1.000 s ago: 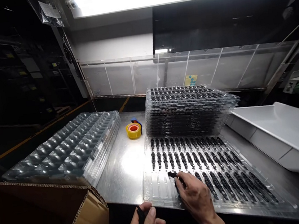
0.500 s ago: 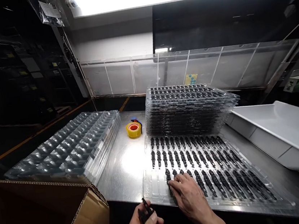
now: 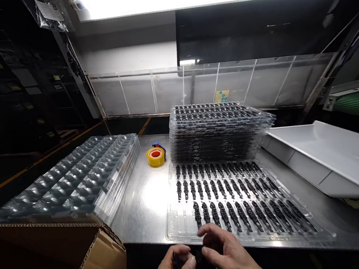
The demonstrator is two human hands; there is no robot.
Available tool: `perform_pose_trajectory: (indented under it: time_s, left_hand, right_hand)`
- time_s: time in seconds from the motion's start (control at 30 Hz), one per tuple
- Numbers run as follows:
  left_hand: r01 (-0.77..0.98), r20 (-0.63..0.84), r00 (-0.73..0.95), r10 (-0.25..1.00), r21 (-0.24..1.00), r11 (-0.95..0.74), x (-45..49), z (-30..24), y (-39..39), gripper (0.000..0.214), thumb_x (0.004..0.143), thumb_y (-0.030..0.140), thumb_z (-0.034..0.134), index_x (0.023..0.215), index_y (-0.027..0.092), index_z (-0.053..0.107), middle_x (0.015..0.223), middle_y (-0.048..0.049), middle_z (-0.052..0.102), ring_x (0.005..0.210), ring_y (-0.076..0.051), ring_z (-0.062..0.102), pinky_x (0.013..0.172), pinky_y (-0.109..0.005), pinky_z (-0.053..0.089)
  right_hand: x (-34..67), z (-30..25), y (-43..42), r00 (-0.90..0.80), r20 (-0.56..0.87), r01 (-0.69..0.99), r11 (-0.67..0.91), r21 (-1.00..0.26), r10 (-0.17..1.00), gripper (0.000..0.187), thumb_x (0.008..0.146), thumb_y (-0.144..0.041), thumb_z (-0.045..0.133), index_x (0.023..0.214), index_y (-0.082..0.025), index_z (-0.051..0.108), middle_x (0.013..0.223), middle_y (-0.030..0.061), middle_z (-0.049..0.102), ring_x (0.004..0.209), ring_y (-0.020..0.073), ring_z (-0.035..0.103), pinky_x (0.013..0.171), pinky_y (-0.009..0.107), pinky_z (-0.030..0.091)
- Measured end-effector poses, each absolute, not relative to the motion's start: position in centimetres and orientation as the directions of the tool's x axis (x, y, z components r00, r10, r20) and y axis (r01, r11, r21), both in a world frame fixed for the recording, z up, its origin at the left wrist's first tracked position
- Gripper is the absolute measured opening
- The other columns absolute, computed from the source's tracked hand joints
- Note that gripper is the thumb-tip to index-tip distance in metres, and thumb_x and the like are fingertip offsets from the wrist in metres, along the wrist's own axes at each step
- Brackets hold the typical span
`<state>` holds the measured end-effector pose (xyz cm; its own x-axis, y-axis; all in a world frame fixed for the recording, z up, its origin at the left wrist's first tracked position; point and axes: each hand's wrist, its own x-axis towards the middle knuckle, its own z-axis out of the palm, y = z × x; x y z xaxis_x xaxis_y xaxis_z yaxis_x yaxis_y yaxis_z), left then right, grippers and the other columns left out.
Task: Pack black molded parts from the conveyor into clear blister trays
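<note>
Parts (image 3: pixel 231 212), black and slender, lie in three rows in a clear tray (image 3: pixel 177 226) on the metal table (image 3: pixel 141 226), the near row starting further in from the left edge than the other two. With that tray as the dial's middle, both hands meet at seven o'clock, just off its near edge. The left hand (image 3: pixel 177 268) grasps a dark piece (image 3: pixel 175 262) between thumb and fingers. The right hand (image 3: pixel 227 255) comes close beside it, thumb and forefinger spread; whether its other fingers grip anything cannot be told. A stack of filled trays (image 3: pixel 222 140) rises at twelve o'clock, a white bin (image 3: pixel 341 149) sits at two, yellow tape (image 3: pixel 156 161) at ten, stacked clear trays (image 3: pixel 99 175) past nine, and a cardboard box (image 3: pixel 108 261) at eight.
</note>
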<state>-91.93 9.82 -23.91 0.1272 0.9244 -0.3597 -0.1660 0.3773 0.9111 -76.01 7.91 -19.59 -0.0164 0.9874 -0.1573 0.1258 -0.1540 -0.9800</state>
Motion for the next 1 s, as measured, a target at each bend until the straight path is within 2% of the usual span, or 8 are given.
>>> perform_pose_trajectory:
  time_s: [0.1, 0.17, 0.27, 0.33, 0.67, 0.8, 0.9, 1.0]
  left_hand:
    - [-0.203, -0.329, 0.036, 0.944, 0.922, 0.329, -92.7, -23.8, 11.0, 0.047, 0.060, 0.047, 0.079, 0.085, 0.012, 0.060, 0.063, -0.0003, 0.060, 0.036, -0.003, 0.042, 0.035, -0.015, 0.028]
    - [-0.289, -0.313, -0.061, 0.948, 0.914, 0.284, -93.4, -23.6, 11.8, 0.044, 0.062, 0.037, 0.078, 0.092, 0.011, 0.060, 0.072, -0.0039, 0.063, 0.050, -0.008, 0.053, 0.041, -0.017, 0.036]
    - [-0.460, -0.387, -0.061, 0.920, 0.829, 0.318, -94.4, -23.4, 12.4, 0.047, 0.059, 0.021, 0.075, 0.102, 0.010, 0.059, 0.084, -0.0080, 0.063, 0.078, -0.019, 0.062, 0.051, -0.022, 0.045]
    - [-0.510, -0.429, -0.050, 0.902, 0.787, 0.346, -94.9, -23.4, 12.3, 0.049, 0.057, 0.016, 0.072, 0.103, 0.009, 0.059, 0.080, -0.0057, 0.062, 0.077, -0.019, 0.063, 0.052, -0.023, 0.047]
    - [-0.454, -0.450, -0.120, 0.885, 0.818, 0.354, -95.4, -24.1, 11.1, 0.063, 0.035, 0.041, 0.091, 0.084, 0.013, 0.065, 0.062, 0.0010, 0.062, 0.055, -0.010, 0.058, 0.053, -0.019, 0.047]
    - [-0.442, -0.440, -0.113, 0.891, 0.825, 0.351, -95.2, -24.0, 11.2, 0.062, 0.039, 0.042, 0.091, 0.087, 0.012, 0.065, 0.062, 0.0004, 0.064, 0.053, -0.008, 0.056, 0.051, -0.018, 0.045]
    - [-0.499, -0.449, -0.079, 0.890, 0.791, 0.355, -94.2, -23.1, 11.3, 0.060, 0.041, 0.038, 0.091, 0.089, 0.012, 0.065, 0.066, -0.0022, 0.066, 0.059, -0.012, 0.062, 0.057, -0.020, 0.050]
    - [-0.571, -0.451, -0.022, 0.892, 0.738, 0.359, -93.2, -22.1, 11.2, 0.058, 0.044, 0.033, 0.090, 0.093, 0.012, 0.067, 0.074, -0.0049, 0.069, 0.069, -0.017, 0.066, 0.066, -0.023, 0.053]
  right_hand:
    - [-75.7, -18.6, 8.7, -0.036, -0.127, 0.210, -0.116, -0.971, 0.991, 0.014, 0.082, -0.029, 0.058, 0.090, -0.018, 0.065, 0.071, -0.0009, 0.060, 0.063, 0.0125, 0.054, 0.058, 0.023, 0.042]
    - [-75.6, -18.4, 9.9, 0.101, -0.029, 0.346, -0.063, -0.936, 0.994, 0.019, 0.085, -0.035, 0.056, 0.089, -0.018, 0.065, 0.078, 0.0028, 0.065, 0.069, 0.0157, 0.059, 0.061, 0.026, 0.046]
    - [-75.6, -19.6, 12.1, 0.255, 0.203, 0.629, -0.003, -0.778, 0.946, 0.021, 0.089, -0.034, 0.053, 0.093, -0.017, 0.064, 0.085, 0.0067, 0.067, 0.075, 0.0189, 0.061, 0.068, 0.030, 0.049]
    - [-75.8, -21.0, 13.1, 0.235, 0.266, 0.758, -0.006, -0.652, 0.935, 0.020, 0.091, -0.030, 0.050, 0.093, -0.015, 0.063, 0.084, 0.0075, 0.066, 0.072, 0.0187, 0.061, 0.067, 0.030, 0.048]
    - [-77.9, -22.3, 12.8, 0.045, 0.203, 0.955, 0.018, -0.296, 0.978, 0.025, 0.092, -0.036, 0.047, 0.083, -0.023, 0.066, 0.083, 0.0061, 0.060, 0.084, 0.0246, 0.053, 0.075, 0.040, 0.043]
    - [-77.6, -21.5, 11.4, 0.094, 0.165, 0.856, 0.005, -0.517, 0.982, 0.028, 0.094, -0.035, 0.041, 0.097, -0.023, 0.066, 0.089, 0.0075, 0.061, 0.087, 0.0245, 0.054, 0.078, 0.040, 0.044]
    - [-78.1, -20.8, 9.4, 0.045, 0.019, 0.541, -0.008, -0.841, 0.999, 0.032, 0.091, -0.045, 0.047, 0.107, -0.025, 0.065, 0.099, 0.0067, 0.065, 0.093, 0.0222, 0.059, 0.082, 0.034, 0.047]
    - [-78.9, -20.9, 7.8, -0.042, -0.060, 0.263, -0.047, -0.964, 0.997, 0.033, 0.086, -0.048, 0.054, 0.107, -0.025, 0.067, 0.102, 0.0056, 0.068, 0.096, 0.0212, 0.062, 0.088, 0.031, 0.046]
